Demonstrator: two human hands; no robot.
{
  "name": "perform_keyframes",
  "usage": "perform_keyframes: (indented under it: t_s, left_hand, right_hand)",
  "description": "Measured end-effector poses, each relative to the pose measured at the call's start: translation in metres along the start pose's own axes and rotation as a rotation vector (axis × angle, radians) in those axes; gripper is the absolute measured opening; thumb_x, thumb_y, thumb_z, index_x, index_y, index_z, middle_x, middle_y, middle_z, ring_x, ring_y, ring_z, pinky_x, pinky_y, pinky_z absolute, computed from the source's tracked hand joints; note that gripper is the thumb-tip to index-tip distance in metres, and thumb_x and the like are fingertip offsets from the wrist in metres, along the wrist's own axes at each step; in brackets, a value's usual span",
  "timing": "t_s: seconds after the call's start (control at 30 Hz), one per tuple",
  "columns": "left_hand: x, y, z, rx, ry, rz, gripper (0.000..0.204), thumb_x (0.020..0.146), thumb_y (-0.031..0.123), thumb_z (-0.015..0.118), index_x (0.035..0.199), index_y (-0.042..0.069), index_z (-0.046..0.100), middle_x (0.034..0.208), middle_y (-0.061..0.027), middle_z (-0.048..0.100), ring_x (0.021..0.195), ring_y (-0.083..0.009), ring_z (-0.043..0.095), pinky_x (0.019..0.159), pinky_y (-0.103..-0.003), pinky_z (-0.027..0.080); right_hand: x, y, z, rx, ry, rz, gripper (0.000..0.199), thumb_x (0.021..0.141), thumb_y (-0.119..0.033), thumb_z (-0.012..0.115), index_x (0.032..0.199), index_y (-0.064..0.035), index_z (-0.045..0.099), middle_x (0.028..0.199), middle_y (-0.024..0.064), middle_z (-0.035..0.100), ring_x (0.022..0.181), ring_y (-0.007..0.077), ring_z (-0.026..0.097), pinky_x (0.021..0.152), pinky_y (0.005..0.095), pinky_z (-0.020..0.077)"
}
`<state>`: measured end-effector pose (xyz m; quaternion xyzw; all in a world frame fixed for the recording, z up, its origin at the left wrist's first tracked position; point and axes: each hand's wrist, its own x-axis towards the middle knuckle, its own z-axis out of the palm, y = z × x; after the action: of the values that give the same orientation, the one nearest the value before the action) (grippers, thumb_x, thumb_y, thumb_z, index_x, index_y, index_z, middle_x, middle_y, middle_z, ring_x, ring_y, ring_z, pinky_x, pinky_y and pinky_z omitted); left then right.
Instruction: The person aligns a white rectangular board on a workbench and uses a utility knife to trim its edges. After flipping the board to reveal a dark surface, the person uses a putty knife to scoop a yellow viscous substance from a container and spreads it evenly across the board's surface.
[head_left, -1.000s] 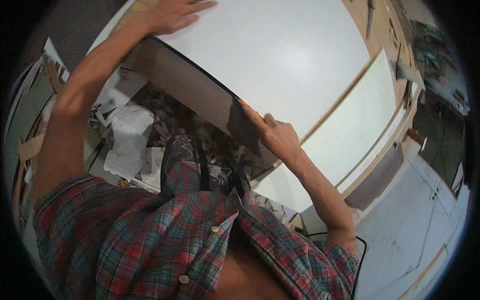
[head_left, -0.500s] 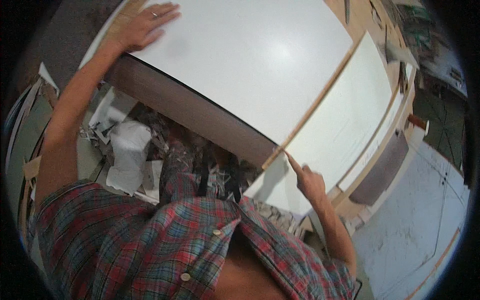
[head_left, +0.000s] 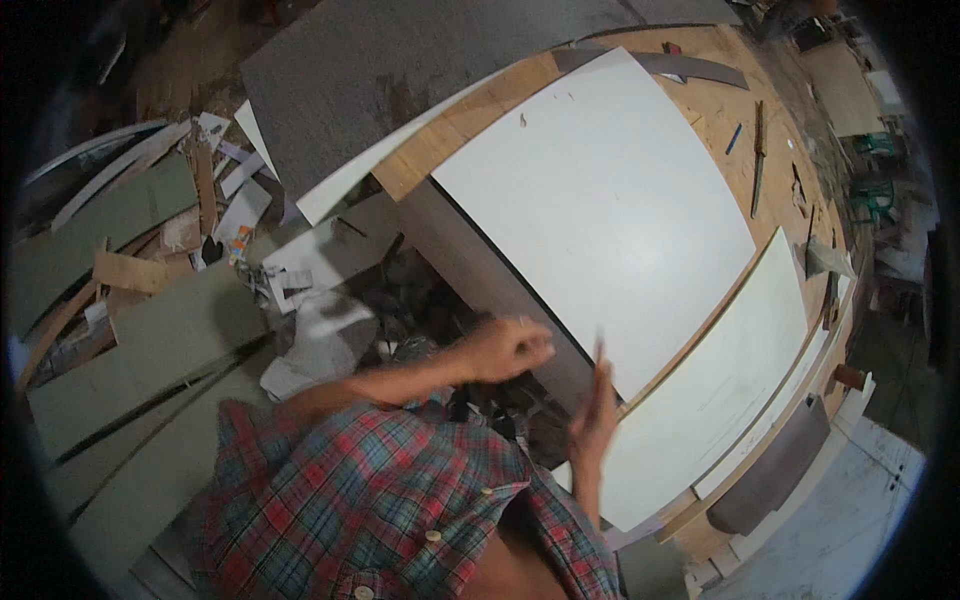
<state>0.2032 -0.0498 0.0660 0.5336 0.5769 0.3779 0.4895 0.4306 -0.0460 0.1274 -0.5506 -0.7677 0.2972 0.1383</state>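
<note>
A large white laminate sheet [head_left: 600,210] lies flat on the wooden workbench [head_left: 470,130] — thin, stiff, likely slippery, best taken by its near edge — while the left hand [head_left: 510,350] hovers curled, grip unclear, and the right hand [head_left: 592,420] shows blurred, holding nothing visible.

Head cam, looks down, close over workbench [head_left: 480,130].

Wooden workbench [head_left: 742,150] under two white panels [head_left: 600,200], pencil [head_left: 734,138]
</note>
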Motion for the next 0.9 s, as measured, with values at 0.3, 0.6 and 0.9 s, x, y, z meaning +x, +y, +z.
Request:
perform_keyframes:
  t_s: [0.3,0.6,0.9]
  left_hand:
    - [-0.004,-0.07,-0.07,-0.177,0.168,-0.28,0.05,0.107,0.041,0.036,0.108,-0.001,0.063,0.088,-0.012,0.068,0.079,-0.021,0.068,0.073,-0.036,0.054]
    - [0.051,-0.037,-0.183,1.088,-0.304,0.186,0.026,0.102,0.029,0.049,0.095,0.004,0.053,0.074,-0.0159,0.061,0.069,-0.0376,0.067,0.059,-0.049,0.055]
    - [0.092,-0.062,-0.209,1.232,-0.581,0.357,0.017,0.094,0.019,0.056,0.102,0.005,0.053,0.078,-0.0126,0.066,0.064,-0.0336,0.07,0.05,-0.04,0.056]
  right_hand:
    - [0.076,-0.077,0.077,0.148,-0.194,-0.22,0.059,0.088,-0.016,0.068,0.142,-0.0013,0.049,0.121,0.024,0.057,0.112,0.0415,0.056,0.098,0.0473,0.0454]
    - [0.185,-0.023,0.126,-0.252,0.31,-0.096,0.053,0.094,-0.029,0.063,0.143,-0.0105,0.052,0.147,0.0169,0.046,0.137,0.0337,0.042,0.11,0.0488,0.0302]
    - [0.184,-0.016,0.135,-0.299,0.32,-0.016,0.053,0.09,-0.033,0.067,0.14,-0.0191,0.057,0.147,0.0116,0.048,0.137,0.0294,0.043,0.111,0.0465,0.0312]
